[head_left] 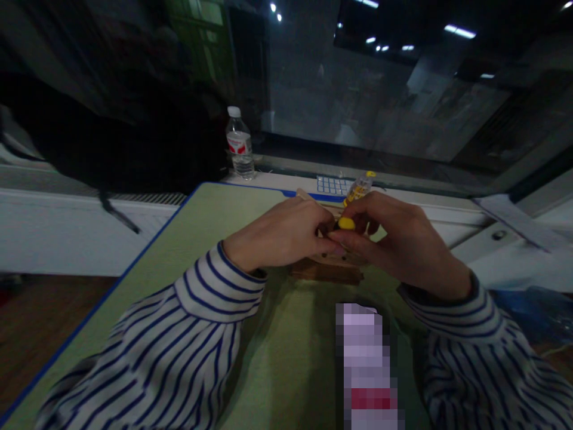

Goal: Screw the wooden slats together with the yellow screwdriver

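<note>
Two curled hands, left hand (280, 237) and right hand (405, 248), meet at the fingertips, pinching a yellow cap (346, 224).

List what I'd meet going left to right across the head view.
bottle → left hand → yellow piece → right hand → paper
</note>
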`<state>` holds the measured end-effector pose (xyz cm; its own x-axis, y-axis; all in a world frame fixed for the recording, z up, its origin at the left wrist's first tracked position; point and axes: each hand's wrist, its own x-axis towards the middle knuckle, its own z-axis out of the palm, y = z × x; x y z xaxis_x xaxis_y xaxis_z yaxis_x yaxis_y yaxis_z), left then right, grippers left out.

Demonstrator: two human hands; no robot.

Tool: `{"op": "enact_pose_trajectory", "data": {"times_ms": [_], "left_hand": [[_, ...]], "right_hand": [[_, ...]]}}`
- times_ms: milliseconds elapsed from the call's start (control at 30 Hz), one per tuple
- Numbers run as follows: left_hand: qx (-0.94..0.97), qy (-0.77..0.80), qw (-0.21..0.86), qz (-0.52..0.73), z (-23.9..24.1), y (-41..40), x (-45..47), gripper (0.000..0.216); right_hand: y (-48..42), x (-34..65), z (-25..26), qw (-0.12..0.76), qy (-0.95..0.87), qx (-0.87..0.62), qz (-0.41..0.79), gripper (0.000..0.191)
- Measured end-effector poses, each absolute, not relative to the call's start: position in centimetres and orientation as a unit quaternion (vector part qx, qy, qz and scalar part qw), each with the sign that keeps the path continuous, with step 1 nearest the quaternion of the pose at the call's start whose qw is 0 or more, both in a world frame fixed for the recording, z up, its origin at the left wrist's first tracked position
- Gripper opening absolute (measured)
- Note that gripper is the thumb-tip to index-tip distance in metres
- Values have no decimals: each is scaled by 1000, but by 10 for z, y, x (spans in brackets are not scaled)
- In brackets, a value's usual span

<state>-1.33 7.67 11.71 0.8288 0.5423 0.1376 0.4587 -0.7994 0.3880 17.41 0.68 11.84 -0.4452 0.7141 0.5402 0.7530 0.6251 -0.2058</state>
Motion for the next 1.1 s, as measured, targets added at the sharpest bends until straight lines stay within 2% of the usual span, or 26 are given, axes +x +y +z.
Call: {"op": "enact_pose_trajectory", "data": {"times_ms": [467,800,1100], "left_hand": [[937,250,209,123,114,80,-15,22],[939,255,199,114,112,79,-15,22],[939,265,182,126,118,78,-17,24]], "right_hand": [[5,174,120,310,-876,-370,-20,23],[5,176,120,298,-865,-402,-34,17],[6,176,119,299,-864,-404,-37,21]]}}
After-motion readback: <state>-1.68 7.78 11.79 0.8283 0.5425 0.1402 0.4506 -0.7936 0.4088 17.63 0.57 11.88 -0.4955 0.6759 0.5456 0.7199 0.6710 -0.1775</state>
